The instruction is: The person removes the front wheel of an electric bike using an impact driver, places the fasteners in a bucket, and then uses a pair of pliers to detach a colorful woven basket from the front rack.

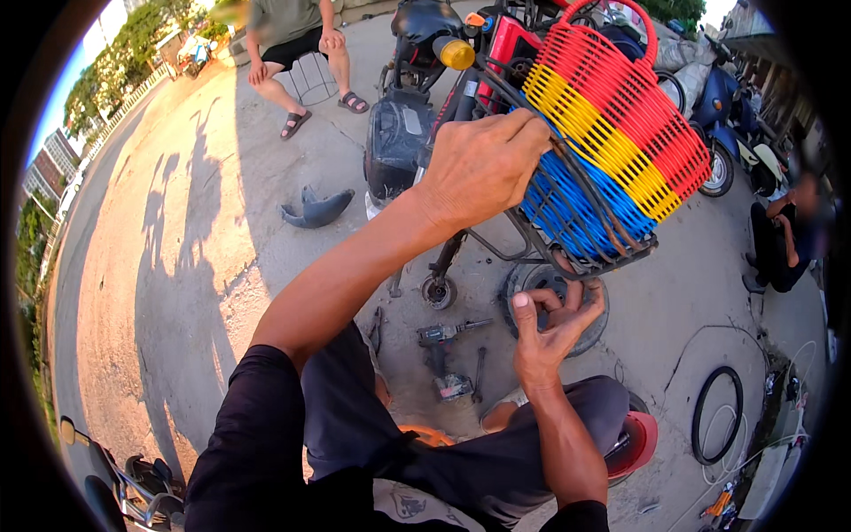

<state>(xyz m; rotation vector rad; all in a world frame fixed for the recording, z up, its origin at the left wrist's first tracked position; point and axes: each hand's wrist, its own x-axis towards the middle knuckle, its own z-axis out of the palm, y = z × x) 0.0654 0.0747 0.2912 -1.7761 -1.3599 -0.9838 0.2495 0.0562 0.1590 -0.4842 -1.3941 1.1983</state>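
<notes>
Left hand (486,164) was clenched on the upper-left rim of the black wire rack (574,202) at the front of the motorbike (470,84). Woven basket (616,133), red/yellow/blue with red handles, sat in that rack, ahead of the person and right of centre. Right hand (551,332) was below the rack: thumb spread, fingers loosely bent, fingertips near the rack's lower edge; couldn't tell whether they bore any load. Wheel (513,297) lay flat on the ground, partly hidden behind the right hand. Hub end (439,291) showed just left of it. Power tool (435,355) lay on the concrete between the knees, wrench (480,372) just beside it. Curved grey panel (317,208) was off to the left, black tyre (696,417) well right. Another person (297,44) sat at upper left.
</notes>
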